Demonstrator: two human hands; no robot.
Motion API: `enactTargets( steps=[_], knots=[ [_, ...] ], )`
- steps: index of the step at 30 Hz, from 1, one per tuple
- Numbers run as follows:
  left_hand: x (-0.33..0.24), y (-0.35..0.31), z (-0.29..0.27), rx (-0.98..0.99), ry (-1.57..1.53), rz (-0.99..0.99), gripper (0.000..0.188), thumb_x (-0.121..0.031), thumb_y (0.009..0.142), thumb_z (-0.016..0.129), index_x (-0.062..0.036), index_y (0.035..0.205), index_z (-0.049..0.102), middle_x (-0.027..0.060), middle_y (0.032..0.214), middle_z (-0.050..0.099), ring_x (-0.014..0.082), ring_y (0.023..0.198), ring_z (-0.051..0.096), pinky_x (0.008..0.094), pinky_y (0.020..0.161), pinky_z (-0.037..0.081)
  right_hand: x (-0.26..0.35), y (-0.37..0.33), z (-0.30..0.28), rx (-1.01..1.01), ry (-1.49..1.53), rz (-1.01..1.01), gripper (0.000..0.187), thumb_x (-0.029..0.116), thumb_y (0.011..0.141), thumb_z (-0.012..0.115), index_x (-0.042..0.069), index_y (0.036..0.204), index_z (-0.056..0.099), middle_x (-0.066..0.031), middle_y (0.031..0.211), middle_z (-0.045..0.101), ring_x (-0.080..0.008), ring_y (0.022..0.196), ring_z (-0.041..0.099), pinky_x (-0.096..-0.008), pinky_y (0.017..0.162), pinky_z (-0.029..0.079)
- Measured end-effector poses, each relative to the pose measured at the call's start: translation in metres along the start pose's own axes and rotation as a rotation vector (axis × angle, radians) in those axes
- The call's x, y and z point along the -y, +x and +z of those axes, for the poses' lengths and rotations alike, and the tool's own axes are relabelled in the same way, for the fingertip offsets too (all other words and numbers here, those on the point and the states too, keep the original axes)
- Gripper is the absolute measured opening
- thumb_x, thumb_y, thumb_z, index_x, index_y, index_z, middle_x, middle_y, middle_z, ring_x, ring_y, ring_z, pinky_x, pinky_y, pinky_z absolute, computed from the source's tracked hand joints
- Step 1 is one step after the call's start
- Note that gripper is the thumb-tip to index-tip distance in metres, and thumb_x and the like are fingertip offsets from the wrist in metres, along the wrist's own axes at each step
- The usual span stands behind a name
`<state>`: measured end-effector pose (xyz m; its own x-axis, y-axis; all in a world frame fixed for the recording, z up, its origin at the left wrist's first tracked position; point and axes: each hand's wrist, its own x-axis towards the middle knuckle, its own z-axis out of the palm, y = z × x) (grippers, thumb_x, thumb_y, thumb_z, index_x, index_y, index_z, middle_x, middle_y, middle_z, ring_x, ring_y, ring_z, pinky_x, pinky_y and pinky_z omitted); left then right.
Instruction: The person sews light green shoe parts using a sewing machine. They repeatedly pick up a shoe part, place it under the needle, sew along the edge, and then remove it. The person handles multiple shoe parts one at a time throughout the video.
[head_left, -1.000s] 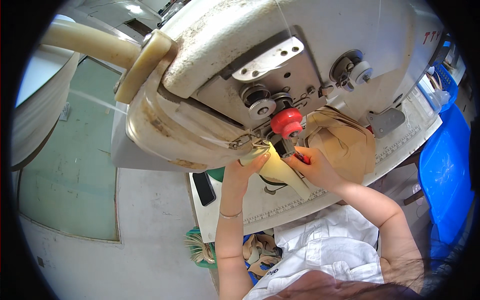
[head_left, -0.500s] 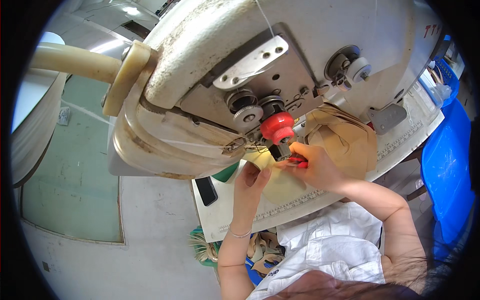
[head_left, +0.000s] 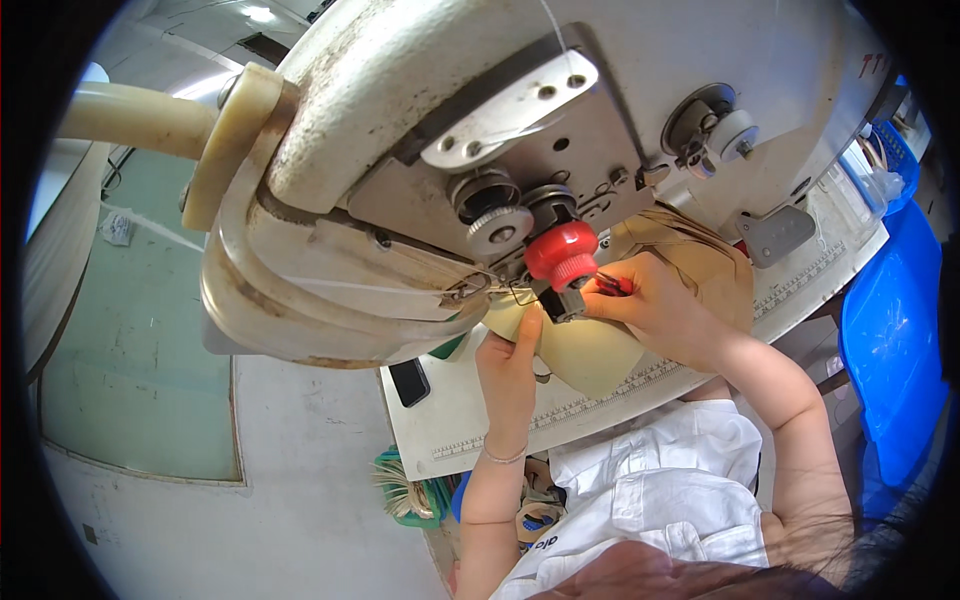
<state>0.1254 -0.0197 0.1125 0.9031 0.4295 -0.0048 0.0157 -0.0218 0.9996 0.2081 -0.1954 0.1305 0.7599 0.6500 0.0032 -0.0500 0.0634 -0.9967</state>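
Both hands at the needle of an industrial sewing machine point(head_left: 420, 190).
Left hand point(head_left: 510, 365) presses cream fabric point(head_left: 590, 350) flat, fingers extended; right hand point(head_left: 655, 310) pinches a small red tool point(head_left: 615, 285) beside the red knob point(head_left: 562, 255). Best practice: keep fabric taut, fingertips clear of the needle.

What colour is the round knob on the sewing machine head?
Red; the knob shows best in the head view, just above the right hand.
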Motion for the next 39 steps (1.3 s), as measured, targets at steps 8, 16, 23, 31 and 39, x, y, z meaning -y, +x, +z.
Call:
enactTargets(
  steps=[8,16,23,31,39],
  knots=[
    [0.001,0.008,0.003,0.002,-0.264,0.004,0.02,-0.012,0.087,0.059,0.0012,0.102,0.06,0.0037,0.093,0.062,0.0075,0.082,0.056,0.021,0.072,0.043,-0.01,0.004,0.001,0.002,0.094,-0.003,0.023,0.025,0.084,0.066,0.002,0.08,0.068,0.0051,0.061,0.055,-0.0003,0.055,0.042,-0.0205,0.048,0.031],
    [-0.024,0.011,-0.015,0.085,-0.411,-0.221,0.029,-0.024,0.092,0.051,-0.0008,0.108,0.056,0.005,0.101,0.061,0.0129,0.085,0.057,0.0262,0.077,0.045,-0.03,-0.004,0.018,-0.029,0.192,0.073,0.028,0.03,0.085,0.065,0.003,0.078,0.068,0.0062,0.057,0.051,-0.0007,0.052,0.039,-0.0208,0.047,0.029],
    [-0.013,-0.015,-0.048,0.393,-0.782,-0.434,0.047,-0.036,0.091,0.05,0.0024,0.118,0.05,0.0107,0.109,0.059,0.018,0.101,0.056,0.0306,0.084,0.046,-0.028,0.001,0.022,-0.057,0.033,-0.075,0.032,0.032,0.084,0.066,0.004,0.07,0.064,0.0056,0.054,0.048,-0.0008,0.049,0.037,-0.0214,0.043,0.026],
    [-0.011,-0.006,-0.033,0.066,-0.118,0.015,0.027,-0.014,0.088,0.057,0.0033,0.108,0.055,0.0101,0.107,0.061,0.0141,0.096,0.059,0.0292,0.08,0.047,-0.036,0.005,0.027,-0.102,0.055,-0.161,0.03,0.031,0.086,0.063,0.003,0.074,0.065,0.0073,0.052,0.044,-0.0004,0.049,0.034,-0.0214,0.042,0.027],
    [-0.024,-0.007,-0.025,0.154,-0.614,-0.308,0.02,-0.011,0.086,0.056,0.0025,0.101,0.059,0.009,0.095,0.064,0.0164,0.091,0.061,0.0302,0.081,0.048,-0.044,0.003,0.025,-0.059,0.105,-0.036,0.029,0.031,0.086,0.064,0.005,0.073,0.065,0.0088,0.055,0.045,-0.0004,0.049,0.035,-0.0204,0.044,0.027]
  ],
)
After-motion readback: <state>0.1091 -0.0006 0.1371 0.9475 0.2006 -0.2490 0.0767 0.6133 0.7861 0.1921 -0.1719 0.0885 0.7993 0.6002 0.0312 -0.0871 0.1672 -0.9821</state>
